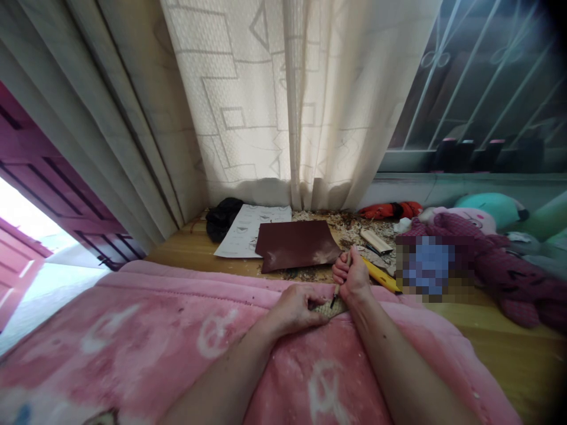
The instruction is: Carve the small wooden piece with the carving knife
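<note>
My left hand (297, 310) pinches the left end of a small pale piece with a patterned surface (331, 308), just above the pink blanket (221, 354). A closed fist is what my right hand (353, 273) makes, wrapped round the handle of a thin tool (335, 294). The tool's dark lower end touches or nearly touches the pale piece. Much of the handle is hidden by the fingers. Just right of my right hand lies a yellow tool (381, 275).
Beyond the blanket, a wooden surface (181, 251) bears a brown sheet (296, 243), white patterned paper (248, 227), a black bag (222, 218), scattered shavings (345, 224), a beige block (375, 242) and a red bundle (390, 210). Plush toys (509, 271) lie at the right.
</note>
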The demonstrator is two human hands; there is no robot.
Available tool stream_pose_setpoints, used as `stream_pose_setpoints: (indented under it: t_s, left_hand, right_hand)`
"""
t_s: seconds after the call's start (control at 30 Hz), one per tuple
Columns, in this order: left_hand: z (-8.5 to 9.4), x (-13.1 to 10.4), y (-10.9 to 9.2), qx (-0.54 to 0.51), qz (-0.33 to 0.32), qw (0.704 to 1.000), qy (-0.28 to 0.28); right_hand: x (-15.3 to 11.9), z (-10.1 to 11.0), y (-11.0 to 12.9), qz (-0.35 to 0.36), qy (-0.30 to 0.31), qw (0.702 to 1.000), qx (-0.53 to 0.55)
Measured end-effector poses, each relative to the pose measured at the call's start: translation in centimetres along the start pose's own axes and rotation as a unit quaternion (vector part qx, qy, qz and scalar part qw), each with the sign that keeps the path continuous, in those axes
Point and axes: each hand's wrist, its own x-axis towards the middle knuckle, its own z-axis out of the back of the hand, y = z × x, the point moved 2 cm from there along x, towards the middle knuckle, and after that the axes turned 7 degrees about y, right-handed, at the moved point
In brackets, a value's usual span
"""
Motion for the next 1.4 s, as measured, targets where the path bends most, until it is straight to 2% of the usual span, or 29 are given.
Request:
stream_pose_setpoints:
  t_s: [0.3, 0.7, 0.97, 1.4]
  left_hand:
    - [0.1, 0.0, -0.1, 0.024, 0.008, 1.000, -0.004]
    - [0.0, -0.2, -0.2, 0.044, 0.007, 0.999, 0.002]
    - [0.2, -0.2, -0.7, 0.049, 0.005, 0.999, 0.005]
    - [0.0, -0.1, -0.7, 0.074, 0.017, 0.997, 0.016]
  right_hand:
    - [-0.7, -0.8, -0.1, 0.012, 0.006, 1.000, -0.024]
    - [-0.7, -0.6, -0.3, 0.066, -0.081, 0.993, -0.051]
    - [-0.7, -0.3, -0.9, 0.104, -0.084, 0.986, -0.099]
    - [-0.3, -0.2, -1.4, 0.076, -0.103, 0.985, -0.111]
